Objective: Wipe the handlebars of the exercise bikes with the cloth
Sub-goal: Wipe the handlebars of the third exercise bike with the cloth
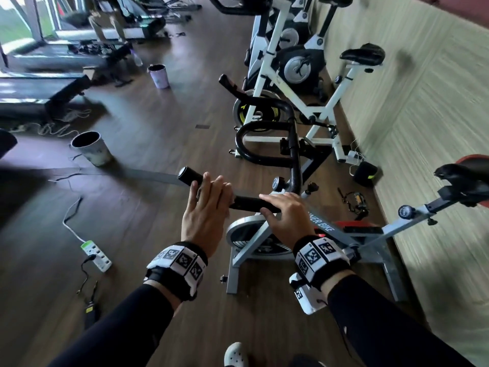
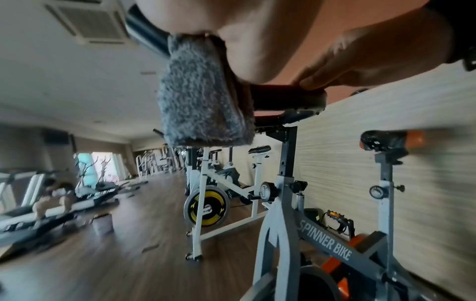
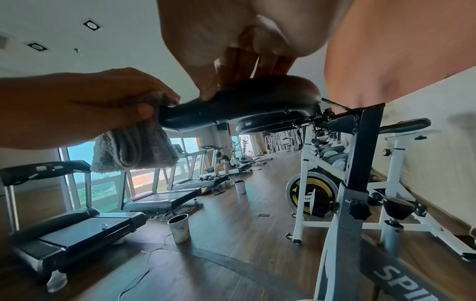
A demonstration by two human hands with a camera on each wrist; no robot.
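A grey spinner bike (image 1: 325, 229) stands in front of me with a black handlebar (image 1: 246, 203). My left hand (image 1: 209, 192) lies over the bar's left arm, near its end. It holds a folded grey cloth (image 2: 203, 97) draped over the bar, thumb pinching it from below. In the right wrist view the cloth (image 3: 134, 150) hangs under that hand (image 3: 90, 106). My right hand (image 1: 275, 205) grips the bare bar (image 3: 239, 103) just right of the cloth, fingers over the top and thumb underneath. In the head view the cloth is hidden under the left palm.
A white exercise bike (image 1: 291, 83) and more bikes stand in a row along the right wall (image 1: 423, 115). Two bins (image 1: 92, 148) (image 1: 158, 75), a power strip (image 1: 96, 255) with cables and treadmills (image 1: 39, 94) are on the left floor. A loose pedal (image 1: 354, 202) lies by the wall.
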